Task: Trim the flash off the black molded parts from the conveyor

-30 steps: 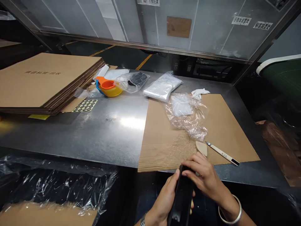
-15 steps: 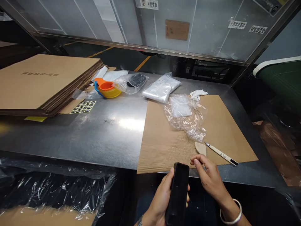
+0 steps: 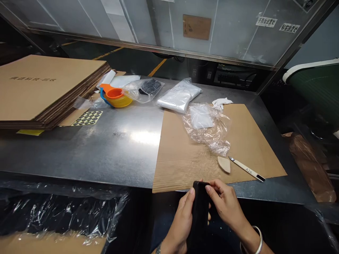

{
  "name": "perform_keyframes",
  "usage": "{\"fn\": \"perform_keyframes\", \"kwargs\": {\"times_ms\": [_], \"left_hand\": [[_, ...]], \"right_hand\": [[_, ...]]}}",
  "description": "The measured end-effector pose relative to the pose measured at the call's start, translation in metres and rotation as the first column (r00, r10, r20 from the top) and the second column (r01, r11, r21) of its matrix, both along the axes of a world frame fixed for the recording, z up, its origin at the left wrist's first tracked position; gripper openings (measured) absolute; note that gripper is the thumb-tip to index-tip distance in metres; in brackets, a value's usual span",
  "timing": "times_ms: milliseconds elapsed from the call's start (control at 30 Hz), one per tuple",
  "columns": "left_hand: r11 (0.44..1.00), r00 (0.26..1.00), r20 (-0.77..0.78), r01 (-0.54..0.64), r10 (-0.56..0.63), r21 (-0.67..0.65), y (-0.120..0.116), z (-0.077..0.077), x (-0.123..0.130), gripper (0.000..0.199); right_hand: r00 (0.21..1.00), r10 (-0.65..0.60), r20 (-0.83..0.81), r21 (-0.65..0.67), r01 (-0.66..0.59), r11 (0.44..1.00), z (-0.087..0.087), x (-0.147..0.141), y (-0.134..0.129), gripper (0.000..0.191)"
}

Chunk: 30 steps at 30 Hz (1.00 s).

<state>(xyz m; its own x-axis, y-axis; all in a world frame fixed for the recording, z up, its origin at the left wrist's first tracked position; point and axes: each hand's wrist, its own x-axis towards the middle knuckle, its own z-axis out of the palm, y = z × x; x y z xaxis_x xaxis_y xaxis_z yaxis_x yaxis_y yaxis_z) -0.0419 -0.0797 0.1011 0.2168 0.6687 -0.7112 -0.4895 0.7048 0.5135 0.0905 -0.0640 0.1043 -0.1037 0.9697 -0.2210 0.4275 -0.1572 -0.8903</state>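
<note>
A long black tray-like case (image 3: 200, 215) is held upright-tilted in front of the table edge, gripped along its left side by my left hand (image 3: 180, 218). My right hand (image 3: 225, 201) pinches the case's top right corner between thumb and fingers. Just beyond, on the cardboard sheet (image 3: 182, 158), lie a beige wedge-shaped pad (image 3: 224, 164) and a pale-handled craft knife (image 3: 246, 169) marked A26. Both lie apart from my hands. The lower end of the case fades into shadow.
Crumpled clear plastic (image 3: 209, 123), packed clear bags (image 3: 178, 95) and a white glove (image 3: 221, 102) lie further back. Orange and yellow tape rings (image 3: 116, 97), a sticker sheet (image 3: 88, 118) and stacked cardboard (image 3: 53, 88) are at left. A plastic-lined box (image 3: 58, 218) stands below.
My right hand has moved left and down from beside the beige pad onto the case's top corner. The case has turned so its inside shows less. The view has shifted slightly.
</note>
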Motion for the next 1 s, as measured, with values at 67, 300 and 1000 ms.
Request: {"fn": "perform_keyframes", "kwargs": {"times_ms": [67,300,1000], "left_hand": [[0.999,0.999,0.029,-0.046,0.046,-0.005,0.003,-0.002,-0.003,0.052],[0.993,0.977,0.191,-0.080,0.096,-0.090,0.013,-0.009,-0.006,0.044],[0.935,0.876,0.336,0.291,-0.346,0.202,0.027,0.000,-0.030,0.041]], "right_hand": [[1.000,0.013,0.024,0.032,-0.014,0.999,-0.004,-0.002,-0.008,0.031],[0.967,0.213,-0.142,0.036,-0.210,0.977,-0.012,-0.008,-0.042,0.072],[0.995,0.046,-0.089,0.090,-0.038,0.995,0.003,0.020,-0.007,0.023]]}}
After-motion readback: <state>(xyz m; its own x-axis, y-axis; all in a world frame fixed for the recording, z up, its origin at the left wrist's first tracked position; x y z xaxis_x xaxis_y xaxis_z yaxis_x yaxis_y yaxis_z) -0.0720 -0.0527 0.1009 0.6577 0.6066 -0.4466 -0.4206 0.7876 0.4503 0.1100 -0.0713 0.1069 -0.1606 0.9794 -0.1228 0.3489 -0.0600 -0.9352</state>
